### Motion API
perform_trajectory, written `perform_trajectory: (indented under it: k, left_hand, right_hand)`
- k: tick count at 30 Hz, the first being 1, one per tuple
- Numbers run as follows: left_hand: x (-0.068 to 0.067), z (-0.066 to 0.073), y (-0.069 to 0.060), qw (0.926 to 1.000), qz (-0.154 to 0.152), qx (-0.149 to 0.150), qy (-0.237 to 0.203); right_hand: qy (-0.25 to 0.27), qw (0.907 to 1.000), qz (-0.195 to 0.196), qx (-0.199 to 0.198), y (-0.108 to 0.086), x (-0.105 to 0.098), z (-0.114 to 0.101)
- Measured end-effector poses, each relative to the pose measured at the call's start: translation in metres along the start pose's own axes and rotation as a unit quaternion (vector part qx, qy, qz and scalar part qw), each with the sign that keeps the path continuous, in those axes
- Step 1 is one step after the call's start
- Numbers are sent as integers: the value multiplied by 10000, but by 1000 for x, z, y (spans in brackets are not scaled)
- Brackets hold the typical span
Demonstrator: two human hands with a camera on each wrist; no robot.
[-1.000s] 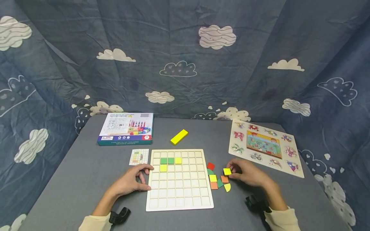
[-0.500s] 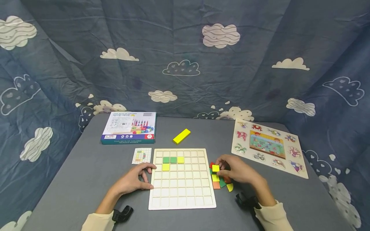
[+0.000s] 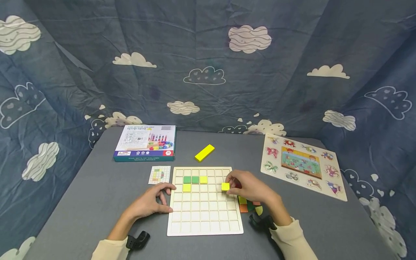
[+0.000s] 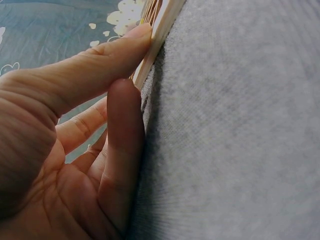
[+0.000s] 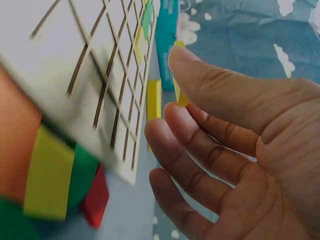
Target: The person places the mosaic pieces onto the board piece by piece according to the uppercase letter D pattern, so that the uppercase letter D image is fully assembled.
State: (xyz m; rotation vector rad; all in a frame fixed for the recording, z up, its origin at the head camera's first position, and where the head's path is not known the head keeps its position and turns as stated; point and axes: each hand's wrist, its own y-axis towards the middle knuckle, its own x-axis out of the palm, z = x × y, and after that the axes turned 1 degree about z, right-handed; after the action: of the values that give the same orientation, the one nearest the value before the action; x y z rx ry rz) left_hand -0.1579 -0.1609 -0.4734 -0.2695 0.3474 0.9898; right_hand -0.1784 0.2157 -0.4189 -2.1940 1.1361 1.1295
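The person's right hand (image 3: 252, 186) pinches a small yellow tile (image 3: 225, 186) by thumb and fingertips, above the right part of the pale grid board (image 3: 195, 217). The left hand (image 3: 151, 202) lies relaxed, thumb and a finger touching the board's left edge, holding no piece. Two green tiles (image 3: 195, 179) and two more yellow squares (image 3: 186, 187) sit in cells on the board's far half. With so slight a grip, a slack thumb could let the tile slip or twist and land askew across the grid lines. An uneven push from the left might slide the board out of line, and a low right wrist could scatter the loose pieces (image 3: 243, 208) beside the right edge.
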Motion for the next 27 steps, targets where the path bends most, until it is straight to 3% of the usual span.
perform_trajectory:
  k: [15, 27]
  left_hand:
    - [2, 1, -1, 9997, 60, -205, 120]
    - [-2, 7, 0, 10000, 30, -56, -39]
  right_hand:
    - [23, 9987, -170, -474, 30, 23, -25]
    - [-99, 9983, -201, -530, 49, 38, -51]
